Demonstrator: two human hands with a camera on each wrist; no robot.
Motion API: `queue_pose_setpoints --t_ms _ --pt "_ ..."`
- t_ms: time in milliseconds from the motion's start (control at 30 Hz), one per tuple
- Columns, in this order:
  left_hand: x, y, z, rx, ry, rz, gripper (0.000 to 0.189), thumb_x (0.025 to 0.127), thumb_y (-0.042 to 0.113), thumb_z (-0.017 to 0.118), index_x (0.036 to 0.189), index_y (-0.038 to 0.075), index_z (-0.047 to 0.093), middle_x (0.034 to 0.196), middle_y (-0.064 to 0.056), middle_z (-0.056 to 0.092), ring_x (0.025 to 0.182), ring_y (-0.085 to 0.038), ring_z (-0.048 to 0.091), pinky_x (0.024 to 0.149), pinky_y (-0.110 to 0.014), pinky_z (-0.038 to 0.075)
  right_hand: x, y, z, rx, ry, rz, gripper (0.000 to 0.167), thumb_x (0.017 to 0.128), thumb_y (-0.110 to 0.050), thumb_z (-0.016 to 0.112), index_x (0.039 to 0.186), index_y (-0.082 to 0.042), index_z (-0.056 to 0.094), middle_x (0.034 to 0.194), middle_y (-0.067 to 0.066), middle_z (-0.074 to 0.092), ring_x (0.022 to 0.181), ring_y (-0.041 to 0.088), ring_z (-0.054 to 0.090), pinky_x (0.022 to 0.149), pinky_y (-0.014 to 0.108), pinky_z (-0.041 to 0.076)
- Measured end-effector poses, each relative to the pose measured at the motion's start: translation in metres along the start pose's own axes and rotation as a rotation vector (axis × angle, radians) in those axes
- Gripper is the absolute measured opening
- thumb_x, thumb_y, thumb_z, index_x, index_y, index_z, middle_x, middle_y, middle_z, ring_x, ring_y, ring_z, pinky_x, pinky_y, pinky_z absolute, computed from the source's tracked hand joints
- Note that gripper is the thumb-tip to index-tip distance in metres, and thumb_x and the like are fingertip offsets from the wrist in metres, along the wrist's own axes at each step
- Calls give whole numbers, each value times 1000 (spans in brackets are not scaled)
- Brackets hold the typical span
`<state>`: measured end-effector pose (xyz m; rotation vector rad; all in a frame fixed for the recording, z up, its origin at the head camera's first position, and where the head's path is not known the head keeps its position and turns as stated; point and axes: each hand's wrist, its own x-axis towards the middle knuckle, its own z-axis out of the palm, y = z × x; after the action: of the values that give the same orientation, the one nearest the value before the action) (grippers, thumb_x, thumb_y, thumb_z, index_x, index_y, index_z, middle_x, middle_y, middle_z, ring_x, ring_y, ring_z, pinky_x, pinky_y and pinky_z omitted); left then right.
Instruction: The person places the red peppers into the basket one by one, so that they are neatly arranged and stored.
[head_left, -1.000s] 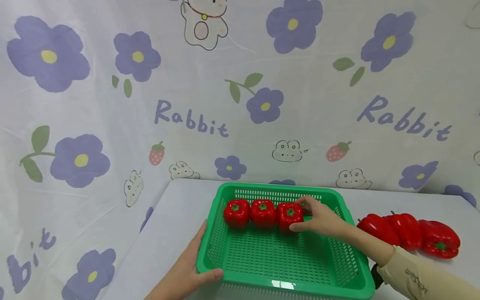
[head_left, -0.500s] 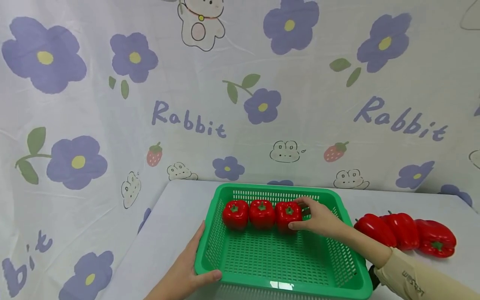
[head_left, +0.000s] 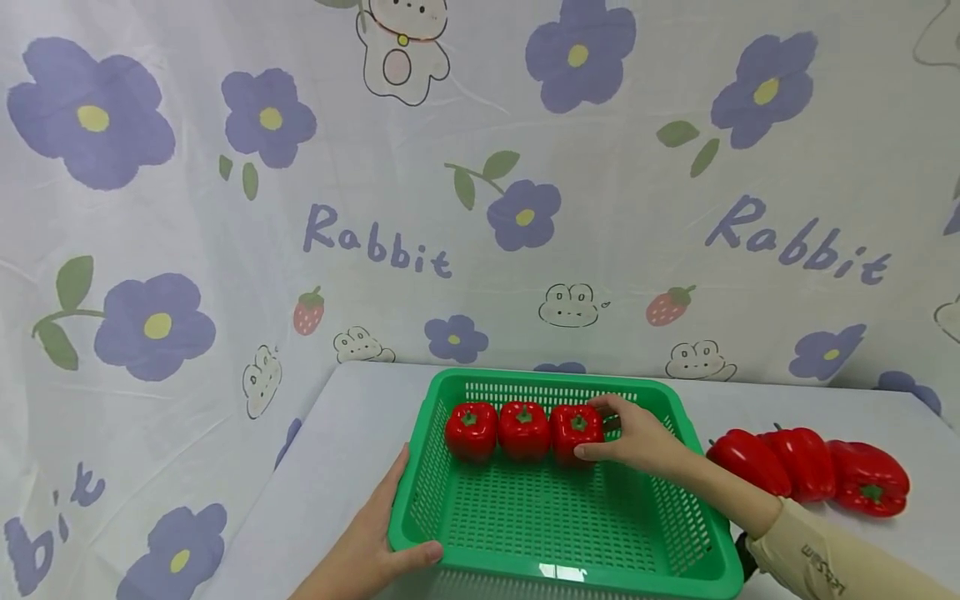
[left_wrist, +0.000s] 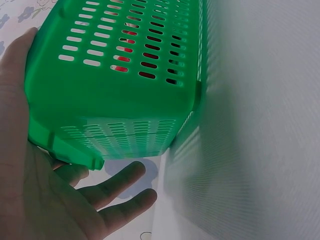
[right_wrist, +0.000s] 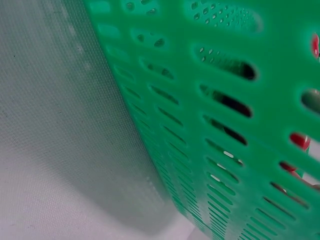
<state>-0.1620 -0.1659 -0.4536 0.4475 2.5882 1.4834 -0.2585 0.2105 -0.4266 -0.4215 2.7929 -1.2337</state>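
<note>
Three red bell peppers stand in a row along the back of a green plastic basket [head_left: 555, 517], their green stems up: a left pepper [head_left: 471, 432], a middle pepper [head_left: 524, 431] and a right pepper [head_left: 576, 429]. My right hand [head_left: 633, 437] holds the right pepper, thumb in front and fingers behind; its far fingertips are partly hidden. At the basket's near left corner, my left hand [head_left: 367, 533] rests against the rim, its thumb on the near side. The left wrist view shows this hand's [left_wrist: 60, 190] fingers extended beside the basket wall [left_wrist: 115, 100].
Several red peppers lie to the right of the basket, including a back pepper [head_left: 750, 461], a middle one [head_left: 806, 462] and a front one [head_left: 870, 479]. The white tabletop [head_left: 300, 500] meets a patterned cloth [head_left: 480, 167] at the back. The basket's slotted side [right_wrist: 175, 110] fills much of the right wrist view.
Both hands and the peppers keep their places. Only the head view has shifted slightly.
</note>
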Motion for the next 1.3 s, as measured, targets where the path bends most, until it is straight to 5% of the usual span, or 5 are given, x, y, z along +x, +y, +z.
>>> queue_pose_setpoints --t_ms 1300 --pt "0 0 1 18 4 20 108 82 38 78 159 26 4 160 2 17 132 -19 35 103 -46 37 -1 0 -1 18 33 -9 75 75 -34 87 132 1 52 122 15 59 110 35 56 79 41 55"
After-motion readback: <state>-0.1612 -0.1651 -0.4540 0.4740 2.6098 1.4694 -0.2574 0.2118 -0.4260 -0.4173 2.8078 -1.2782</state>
